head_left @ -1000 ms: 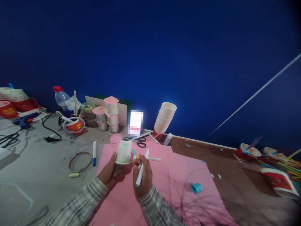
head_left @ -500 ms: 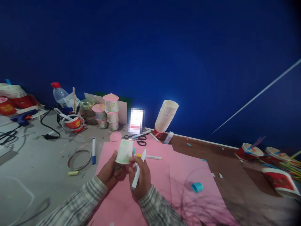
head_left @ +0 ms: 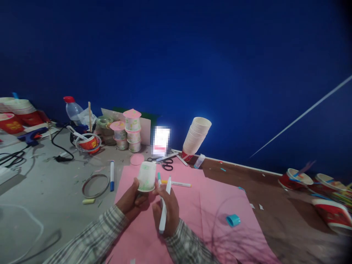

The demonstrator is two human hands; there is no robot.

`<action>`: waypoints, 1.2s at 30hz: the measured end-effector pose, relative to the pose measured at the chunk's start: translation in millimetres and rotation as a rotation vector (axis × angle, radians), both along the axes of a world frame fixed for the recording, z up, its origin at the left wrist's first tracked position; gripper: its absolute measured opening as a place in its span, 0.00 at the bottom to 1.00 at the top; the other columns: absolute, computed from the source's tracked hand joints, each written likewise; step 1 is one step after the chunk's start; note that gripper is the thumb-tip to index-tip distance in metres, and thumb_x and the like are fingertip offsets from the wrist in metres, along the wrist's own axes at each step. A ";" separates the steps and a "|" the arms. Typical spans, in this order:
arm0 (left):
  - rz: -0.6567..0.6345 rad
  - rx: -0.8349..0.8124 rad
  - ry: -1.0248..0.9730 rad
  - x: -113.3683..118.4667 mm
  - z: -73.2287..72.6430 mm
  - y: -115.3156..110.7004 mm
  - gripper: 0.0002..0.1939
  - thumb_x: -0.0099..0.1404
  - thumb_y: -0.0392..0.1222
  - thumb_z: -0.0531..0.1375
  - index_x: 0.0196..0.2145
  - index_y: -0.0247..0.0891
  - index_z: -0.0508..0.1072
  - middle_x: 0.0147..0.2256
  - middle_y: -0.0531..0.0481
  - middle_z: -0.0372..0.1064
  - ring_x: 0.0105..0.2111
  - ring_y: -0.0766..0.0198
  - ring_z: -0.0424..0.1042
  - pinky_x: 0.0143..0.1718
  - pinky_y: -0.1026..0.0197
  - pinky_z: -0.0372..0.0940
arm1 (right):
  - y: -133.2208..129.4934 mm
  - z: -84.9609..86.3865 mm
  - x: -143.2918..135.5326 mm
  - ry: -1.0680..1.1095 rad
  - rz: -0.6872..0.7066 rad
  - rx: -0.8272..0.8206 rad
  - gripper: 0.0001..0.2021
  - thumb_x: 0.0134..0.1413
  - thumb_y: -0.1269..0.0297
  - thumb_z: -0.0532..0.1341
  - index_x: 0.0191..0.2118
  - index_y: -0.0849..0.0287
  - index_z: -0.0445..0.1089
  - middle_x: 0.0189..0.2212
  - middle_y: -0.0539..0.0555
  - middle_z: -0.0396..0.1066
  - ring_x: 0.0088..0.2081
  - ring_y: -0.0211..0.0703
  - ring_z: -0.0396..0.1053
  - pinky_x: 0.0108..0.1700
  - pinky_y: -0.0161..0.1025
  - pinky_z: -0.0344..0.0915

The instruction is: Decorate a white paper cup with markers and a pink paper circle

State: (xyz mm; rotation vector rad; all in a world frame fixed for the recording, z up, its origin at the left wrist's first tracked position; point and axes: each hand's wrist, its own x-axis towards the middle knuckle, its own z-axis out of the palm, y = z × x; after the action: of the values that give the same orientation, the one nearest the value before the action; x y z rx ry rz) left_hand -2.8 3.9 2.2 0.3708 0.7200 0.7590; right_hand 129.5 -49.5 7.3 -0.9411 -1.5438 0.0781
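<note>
My left hand (head_left: 134,197) grips a white paper cup (head_left: 147,176) that is upside down, with green drawings on its side. In my right hand (head_left: 169,209) is a white marker pen (head_left: 164,209), held between the fingers and slanting up beside the cup. The right fingertips are close to the cup's rim; whether they touch it I cannot tell. Under both hands lies a sheet of pink paper (head_left: 217,201). Just past the cup, another marker with a yellow end (head_left: 178,183) rests on the paper. Black-handled scissors (head_left: 167,165) lie behind it.
Decorated cup towers (head_left: 133,126) stand behind, left of a glowing blurred screen (head_left: 161,141). A leaning stack of paper cups (head_left: 196,137) is by the wall. A tape ring (head_left: 95,186) and blue-capped marker (head_left: 112,176) lie left; a teal cap (head_left: 233,220) lies right.
The marker in my right hand has tipped more upright and shifted slightly down, away from the cup. The whole view has slid a little to the right. The left hand still holds the cup.
</note>
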 end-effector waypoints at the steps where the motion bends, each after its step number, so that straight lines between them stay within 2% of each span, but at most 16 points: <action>1: 0.008 0.016 0.010 -0.3 -1.3 0.5 0.36 0.35 0.73 0.59 0.30 0.37 0.72 0.05 0.67 0.44 0.09 0.76 0.39 0.13 0.67 0.37 | -0.7 2.5 0.9 -0.001 0.034 0.019 0.17 0.56 0.61 0.54 0.52 0.52 0.60 0.29 0.54 0.72 0.34 0.53 0.72 0.36 0.51 0.72; 3: 0.025 0.058 0.034 -0.3 -2.2 1.0 0.38 0.35 0.74 0.59 0.31 0.37 0.72 0.05 0.66 0.45 0.09 0.76 0.41 0.13 0.67 0.39 | -2.1 8.6 2.9 -0.052 0.102 0.043 0.17 0.58 0.58 0.50 0.51 0.55 0.62 0.24 0.52 0.70 0.27 0.49 0.70 0.31 0.49 0.70; 5: 0.024 0.091 0.046 0.6 -1.4 1.0 0.40 0.35 0.74 0.58 0.33 0.36 0.71 0.05 0.66 0.46 0.09 0.76 0.41 0.13 0.67 0.40 | -3.2 14.0 4.5 -0.117 0.136 0.054 0.18 0.60 0.57 0.48 0.50 0.58 0.63 0.23 0.53 0.69 0.25 0.48 0.68 0.30 0.47 0.68; 8: 0.017 0.141 0.054 2.7 0.7 0.5 0.42 0.35 0.75 0.56 0.35 0.34 0.71 0.05 0.67 0.46 0.09 0.77 0.38 0.13 0.67 0.38 | -3.8 16.8 5.3 -0.149 0.130 0.048 0.16 0.60 0.59 0.49 0.48 0.60 0.65 0.24 0.54 0.70 0.26 0.47 0.69 0.32 0.47 0.68; 13: 0.024 0.154 0.100 3.6 -0.7 1.5 0.44 0.33 0.77 0.56 0.34 0.34 0.71 0.05 0.67 0.45 0.09 0.77 0.39 0.12 0.68 0.38 | -1.6 11.0 4.0 -0.179 0.062 -0.012 0.11 0.58 0.64 0.51 0.43 0.59 0.66 0.22 0.50 0.70 0.22 0.45 0.69 0.32 0.46 0.67; 22: 0.049 0.178 0.163 4.1 -0.3 -1.0 0.42 0.32 0.76 0.57 0.31 0.35 0.72 0.04 0.66 0.47 0.09 0.76 0.41 0.12 0.68 0.39 | 1.8 0.2 2.1 -0.154 0.045 -0.015 0.11 0.56 0.67 0.53 0.44 0.61 0.66 0.27 0.53 0.75 0.25 0.45 0.71 0.34 0.45 0.65; 32: 0.048 0.194 0.169 5.0 -2.1 -0.5 0.43 0.35 0.77 0.55 0.33 0.34 0.72 0.04 0.67 0.46 0.08 0.76 0.40 0.12 0.68 0.39 | 0.4 5.9 3.5 -0.212 0.039 -0.052 0.10 0.56 0.68 0.53 0.43 0.60 0.67 0.27 0.51 0.75 0.25 0.44 0.71 0.34 0.45 0.63; 36: 0.048 0.193 0.183 4.6 -2.2 -0.9 0.41 0.34 0.77 0.55 0.30 0.35 0.72 0.04 0.67 0.45 0.09 0.77 0.39 0.12 0.68 0.38 | 0.2 6.9 3.9 -0.190 0.020 -0.012 0.11 0.54 0.68 0.55 0.44 0.59 0.66 0.26 0.51 0.75 0.24 0.44 0.71 0.33 0.44 0.64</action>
State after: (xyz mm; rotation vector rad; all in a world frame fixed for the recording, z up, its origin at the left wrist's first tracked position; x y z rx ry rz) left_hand 1.8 3.0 0.0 0.6057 0.8322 0.8500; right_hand 133.4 -49.2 14.2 -0.9643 -1.7293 0.0124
